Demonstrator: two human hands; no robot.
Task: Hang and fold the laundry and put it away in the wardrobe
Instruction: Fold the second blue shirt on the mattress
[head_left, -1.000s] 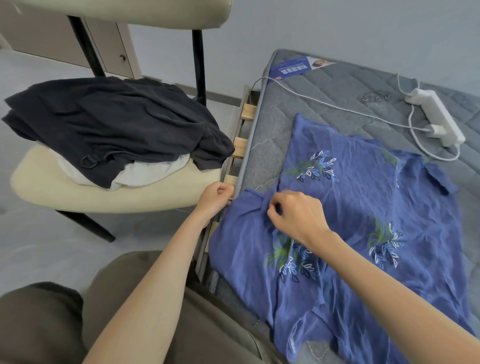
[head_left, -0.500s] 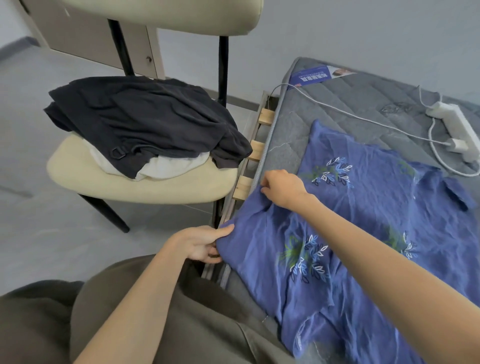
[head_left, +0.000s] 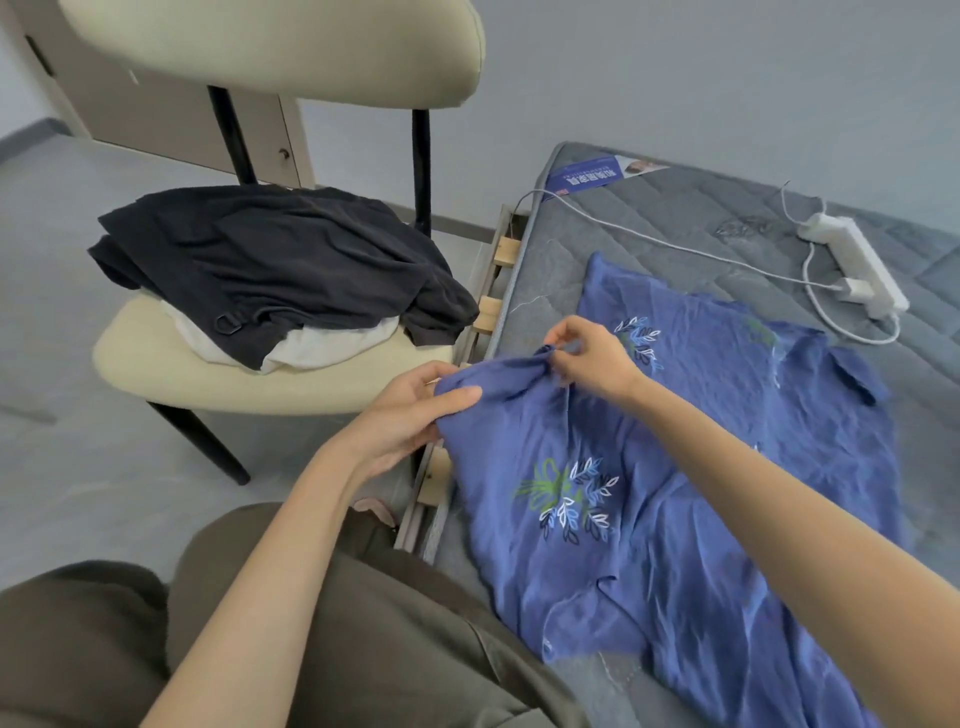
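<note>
A blue shirt (head_left: 691, 467) with leaf embroidery lies spread on the grey mattress (head_left: 675, 218). Its near left corner is lifted off the mattress edge. My left hand (head_left: 410, 415) grips that raised corner, thumb on top of the cloth. My right hand (head_left: 592, 353) pinches a bunched fold of the same edge just to the right, a little higher. A dark garment (head_left: 275, 260) lies heaped over a white one (head_left: 322, 345) on the cream chair (head_left: 249, 374) to the left.
A white power strip (head_left: 857, 265) with a plug and cable lies on the mattress at the back right. Wooden bed slats (head_left: 491, 312) show between chair and mattress. A cabinet door (head_left: 171, 124) stands behind the chair. My olive trousers (head_left: 363, 639) fill the foreground.
My left hand has risen from the bed frame and now grips the shirt's corner. My right hand has lifted the edge off the mattress, bunching the cloth between both hands.
</note>
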